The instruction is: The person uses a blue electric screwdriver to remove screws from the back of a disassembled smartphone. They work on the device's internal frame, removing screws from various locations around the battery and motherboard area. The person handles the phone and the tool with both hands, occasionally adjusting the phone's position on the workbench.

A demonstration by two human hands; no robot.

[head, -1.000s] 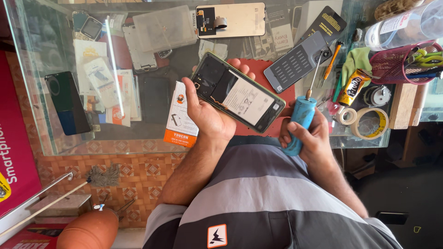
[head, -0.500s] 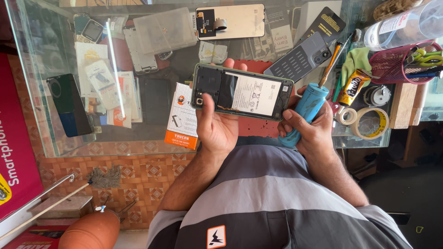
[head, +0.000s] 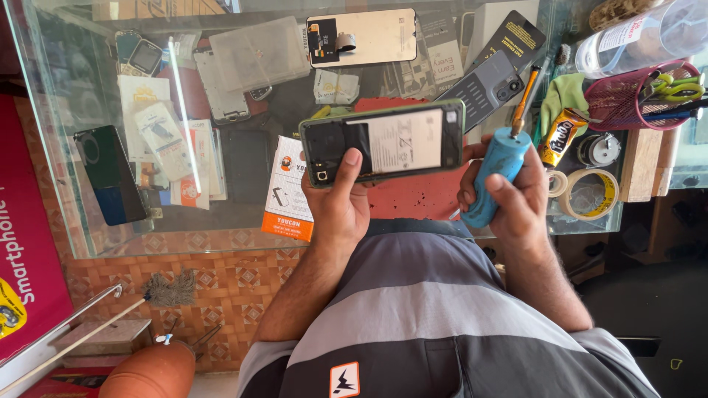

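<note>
You are leaning over the glass desk (head: 221, 221), working above its near edge, where a red mat (head: 413, 195) is lying under your hands. Your left hand (head: 335, 210) is gripping the opened phone (head: 383, 140) from below, the thumb pressing across its exposed back near the left end and the other fingers wrapping behind it, so the phone is being held off the desk, tilted toward you. Its long axis is running left to right, roughly along the near edge, with the green rim facing up and the right end reaching toward your other hand. Your right hand (head: 516, 203) is closing fully around the blue electric screwdriver (head: 498, 173), fingers curling over the barrel, the bit (head: 525, 99) pointing away from you toward the far edge. That tool is sitting just beside the phone's right end, almost touching it, so the right hand is the nearer one to that end while the left is carrying the weight. Farther toward the right edge, the tape rolls (head: 586, 193) and a small yellow glue tube (head: 558, 136) are lying near the screwdriver, well clear of the phone.
</note>
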